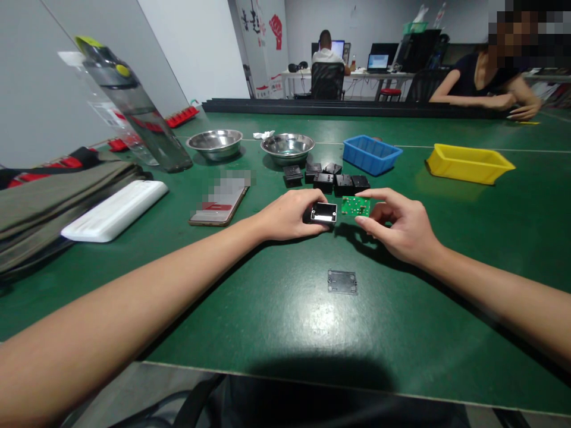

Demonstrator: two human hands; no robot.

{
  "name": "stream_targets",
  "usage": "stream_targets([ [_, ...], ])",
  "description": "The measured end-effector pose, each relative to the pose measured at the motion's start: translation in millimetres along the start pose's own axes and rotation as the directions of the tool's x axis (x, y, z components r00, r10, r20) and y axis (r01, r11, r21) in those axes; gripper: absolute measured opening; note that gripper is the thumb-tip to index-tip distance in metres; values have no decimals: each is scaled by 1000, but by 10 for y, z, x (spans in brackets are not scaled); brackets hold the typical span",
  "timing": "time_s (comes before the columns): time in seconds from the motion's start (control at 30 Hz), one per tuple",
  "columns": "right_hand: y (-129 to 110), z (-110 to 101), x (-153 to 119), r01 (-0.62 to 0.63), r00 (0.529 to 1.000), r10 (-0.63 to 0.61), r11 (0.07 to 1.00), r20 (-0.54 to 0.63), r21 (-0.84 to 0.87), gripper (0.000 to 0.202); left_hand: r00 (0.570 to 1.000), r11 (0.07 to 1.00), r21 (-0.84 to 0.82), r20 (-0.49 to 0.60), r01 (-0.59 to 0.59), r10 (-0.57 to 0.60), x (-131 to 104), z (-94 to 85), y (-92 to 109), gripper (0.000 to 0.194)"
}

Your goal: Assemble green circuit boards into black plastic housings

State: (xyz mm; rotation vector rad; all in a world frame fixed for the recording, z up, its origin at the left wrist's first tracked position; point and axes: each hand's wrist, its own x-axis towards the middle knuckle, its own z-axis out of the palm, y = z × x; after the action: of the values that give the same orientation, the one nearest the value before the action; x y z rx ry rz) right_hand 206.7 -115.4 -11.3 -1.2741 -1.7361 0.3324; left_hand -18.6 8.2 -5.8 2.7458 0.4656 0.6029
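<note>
My left hand (292,215) holds a small black box (324,213), its open side facing me. Just right of it, my right hand (399,224) pinches a green circuit board (355,206) between thumb and fingers; box and board are a small gap apart. On the green table nearer to me lies a flat black cover plate (342,282). Several black housings (323,182) are grouped behind my hands.
Behind the housings stand two metal bowls (215,144) (288,148), a blue bin (372,154) and a yellow bin (470,163). On the left are a phone (220,202), white case (116,211), bottle (138,113) and bag (27,208). A person sits across the table.
</note>
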Motion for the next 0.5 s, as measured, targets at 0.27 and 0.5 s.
stream_targets([
  [0.27,9,5,-1,29,1000,-29,999,-3,-30,34,998,999,34,59,37,-39,-2,9,-22,36],
  [0.5,10,2,-2,29,1000,-29,999,-4,-38,33,996,999,28,78,37,-39,-1,19,-39,38],
])
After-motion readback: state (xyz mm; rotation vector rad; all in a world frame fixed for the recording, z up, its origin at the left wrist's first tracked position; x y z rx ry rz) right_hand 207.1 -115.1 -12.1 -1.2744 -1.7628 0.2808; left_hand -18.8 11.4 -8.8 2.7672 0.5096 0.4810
